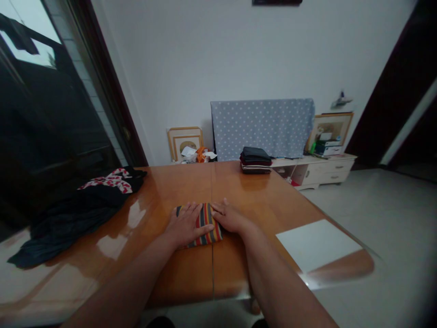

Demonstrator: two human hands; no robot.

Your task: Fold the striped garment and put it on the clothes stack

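A striped piece of cloth (204, 222), folded into a small rectangle in red, yellow and dark grey, lies on the wooden table (191, 278). Flat across its left part rests my left hand (186, 225), fingers stretched forward and the thumb pointing right over the stripes. My right hand (229, 216) touches the cloth's right edge, its fingers extended and partly over the top. Both hands press on the fabric without gripping it. The part of the cloth under my left palm is hidden.
A stack of folded dark clothes (255, 160) stands at the table's far edge. Dark garments (78, 218) lie heaped on the left. A white sheet (317, 245) lies near the right edge. Behind are a white cabinet (324, 173) and a dotted blue cloth cover (261, 127).
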